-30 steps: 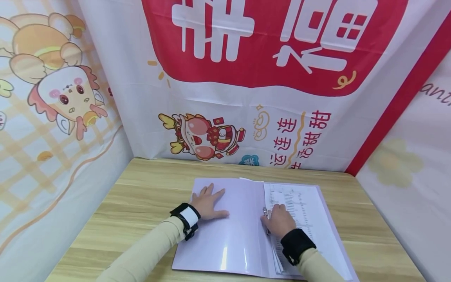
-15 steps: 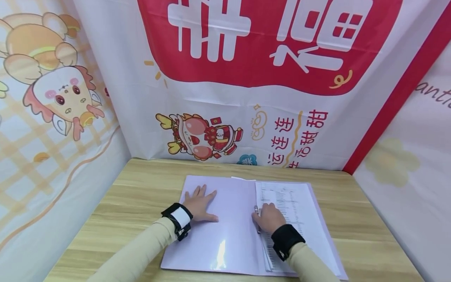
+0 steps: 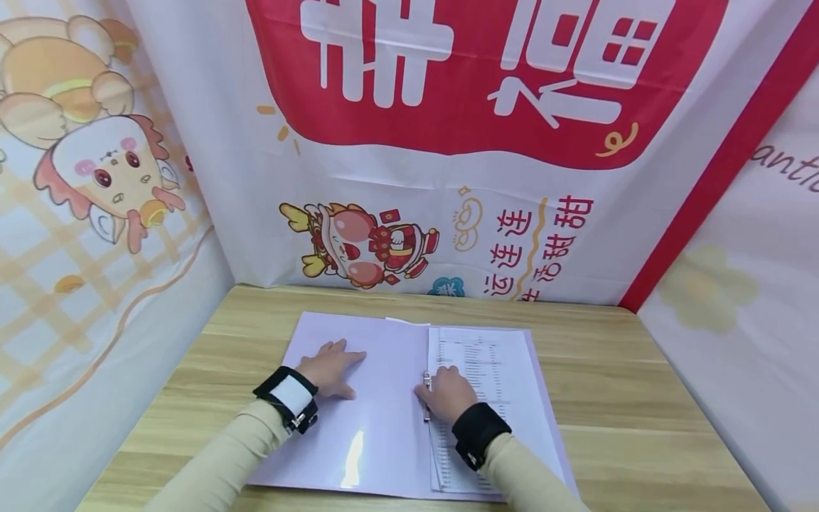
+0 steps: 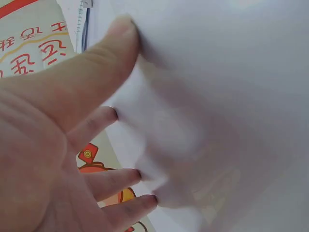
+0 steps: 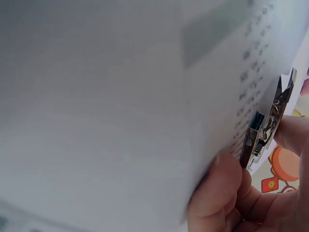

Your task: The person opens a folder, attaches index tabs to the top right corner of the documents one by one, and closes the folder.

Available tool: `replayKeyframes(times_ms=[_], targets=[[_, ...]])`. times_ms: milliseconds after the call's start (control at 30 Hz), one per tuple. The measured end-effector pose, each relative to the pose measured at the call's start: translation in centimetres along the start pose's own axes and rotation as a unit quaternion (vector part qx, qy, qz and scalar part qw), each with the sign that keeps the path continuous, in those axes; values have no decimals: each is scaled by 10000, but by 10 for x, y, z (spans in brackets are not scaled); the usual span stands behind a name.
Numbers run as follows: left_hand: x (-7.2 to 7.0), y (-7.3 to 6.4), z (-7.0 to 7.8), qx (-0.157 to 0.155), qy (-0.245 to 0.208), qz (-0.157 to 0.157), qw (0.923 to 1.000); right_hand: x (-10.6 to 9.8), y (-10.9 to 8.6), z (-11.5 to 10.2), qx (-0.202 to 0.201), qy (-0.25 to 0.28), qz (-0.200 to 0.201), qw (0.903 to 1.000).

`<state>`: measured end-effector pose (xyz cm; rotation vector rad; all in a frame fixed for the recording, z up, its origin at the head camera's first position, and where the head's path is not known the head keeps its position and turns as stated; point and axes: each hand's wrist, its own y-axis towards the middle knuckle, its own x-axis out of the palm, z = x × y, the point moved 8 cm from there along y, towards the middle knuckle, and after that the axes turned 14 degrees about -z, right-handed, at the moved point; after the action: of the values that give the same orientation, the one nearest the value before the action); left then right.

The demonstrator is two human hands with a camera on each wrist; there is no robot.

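A pale lilac folder [image 3: 384,427] lies open on the table. My left hand [image 3: 328,368] rests on its glossy left cover with fingers spread; in the left wrist view the fingertips of that hand [image 4: 38,159] touch the cover. Along the spine sits a metal spring clip [image 3: 426,411], beside a stack of printed sheets [image 3: 512,377]. My right hand [image 3: 451,395] is at this clip, over the left part of the sheets. Seen from the right wrist, the clip [image 5: 286,92] lies between the thumb [image 5: 294,133] and the curled fingers [image 5: 217,186].
The wood-grain table [image 3: 614,398] extends on both sides of the folder. A printed cloth [image 3: 384,171] hangs behind its back edge, with more cloth at the left [image 3: 192,306] and right. Black straps [image 3: 481,432] circle both wrists.
The folder, with its sheets and clip, has slid left across the table. Both hands have moved left along with it, keeping their places on the cover and at the clip.
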<state>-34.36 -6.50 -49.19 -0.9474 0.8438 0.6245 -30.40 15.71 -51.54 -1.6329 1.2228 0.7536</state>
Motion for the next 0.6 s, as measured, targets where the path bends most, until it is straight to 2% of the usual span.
replayKeyframes(times_ms=[133,267,400,600], targets=[[-6,-5,1,-33,70,-1,10000,1,1,-3,1,36,-39,10000],[-14,-9,7,-133,207,82,9997,1,1,-1,-109,464,-251,9985],[-25,-16,16,-226,338,291,9987,-1,1,1,-249,824,-422,9954],[-42,-24,24,-481,266,657,9963,-11,-4,-2,-494,766,-286,9954]])
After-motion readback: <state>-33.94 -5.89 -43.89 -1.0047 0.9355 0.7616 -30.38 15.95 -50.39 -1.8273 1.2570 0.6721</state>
